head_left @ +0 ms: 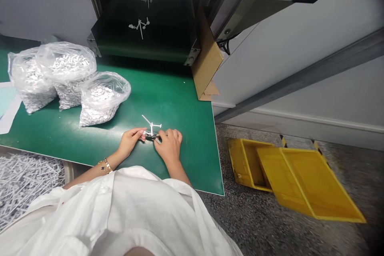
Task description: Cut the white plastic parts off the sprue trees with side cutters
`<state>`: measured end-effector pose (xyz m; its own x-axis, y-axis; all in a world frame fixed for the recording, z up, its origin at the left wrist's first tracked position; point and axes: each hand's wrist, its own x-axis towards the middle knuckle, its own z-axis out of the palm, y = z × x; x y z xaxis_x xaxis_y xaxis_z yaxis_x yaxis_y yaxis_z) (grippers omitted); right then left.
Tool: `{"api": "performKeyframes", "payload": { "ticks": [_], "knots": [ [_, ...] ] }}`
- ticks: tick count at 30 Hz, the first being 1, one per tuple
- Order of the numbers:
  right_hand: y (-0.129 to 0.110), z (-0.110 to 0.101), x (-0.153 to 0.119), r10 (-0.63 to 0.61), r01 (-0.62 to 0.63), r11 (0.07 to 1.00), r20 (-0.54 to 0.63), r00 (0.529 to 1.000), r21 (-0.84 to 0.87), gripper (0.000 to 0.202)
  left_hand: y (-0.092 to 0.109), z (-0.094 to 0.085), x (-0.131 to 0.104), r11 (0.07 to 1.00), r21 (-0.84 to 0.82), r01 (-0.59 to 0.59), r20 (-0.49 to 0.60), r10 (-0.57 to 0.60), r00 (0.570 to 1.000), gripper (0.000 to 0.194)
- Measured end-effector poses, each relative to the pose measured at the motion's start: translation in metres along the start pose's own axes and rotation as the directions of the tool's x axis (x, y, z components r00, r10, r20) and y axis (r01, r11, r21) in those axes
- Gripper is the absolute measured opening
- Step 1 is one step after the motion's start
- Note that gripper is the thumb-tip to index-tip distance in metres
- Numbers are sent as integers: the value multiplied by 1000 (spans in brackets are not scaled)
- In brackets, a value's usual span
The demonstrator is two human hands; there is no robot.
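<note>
Fingers close in on a small white sprue point(151, 127), a thin, branched piece held low over the near part of the green table point(168, 96). The left hand point(128, 141), a gold bracelet at its wrist, is narrow, thumb and forefinger pinched at the sprue's lower left. The right hand point(170, 144) curls in at the other side, fingertips drawn together; whether they grip the sprue or the dark, shiny piece point(151, 136) beneath it, the picture does not tell. Nor can that dark piece be identified.

The sprue looks like moulded plastic: very light, fairly stiff along its stem, smooth and perhaps a little slippery. Its slender arms would likely bend or snap under a sideways push, so the safest hold appears to be the junction where the arms meet the stem, pinched lightly, with the small tips left free.

Along the table's left side stand clear bags point(100, 106) of small white pieces, soft and apt to slump if lifted by the body. Two more sprues point(140, 27) lie on the dark belt point(117, 46) beyond the table's far side; yellow bins point(300, 180) sit on the floor to its right.
</note>
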<state>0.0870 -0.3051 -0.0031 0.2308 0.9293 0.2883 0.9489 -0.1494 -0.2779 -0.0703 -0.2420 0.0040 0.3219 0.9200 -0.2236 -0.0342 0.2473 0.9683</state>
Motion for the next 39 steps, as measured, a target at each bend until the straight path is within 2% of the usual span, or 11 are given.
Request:
{"api": "performKeyframes", "payload": {
  "ticks": [30,36,39],
  "knots": [
    [-5,2,-3,17,-18,999,19,1000,29,15,0,1,1,1000,19,9,7,-9,1000,43],
    [-6,-1,-1,20,-19,1000,54,998,-7,12,3,-1,1,999,39,9,68,-11,998,44],
    [-7,-1,-1,18,-18,1000,64,998,-12,10,2,-1,1,998,66,-11,61,7,998,43]
  ]
}}
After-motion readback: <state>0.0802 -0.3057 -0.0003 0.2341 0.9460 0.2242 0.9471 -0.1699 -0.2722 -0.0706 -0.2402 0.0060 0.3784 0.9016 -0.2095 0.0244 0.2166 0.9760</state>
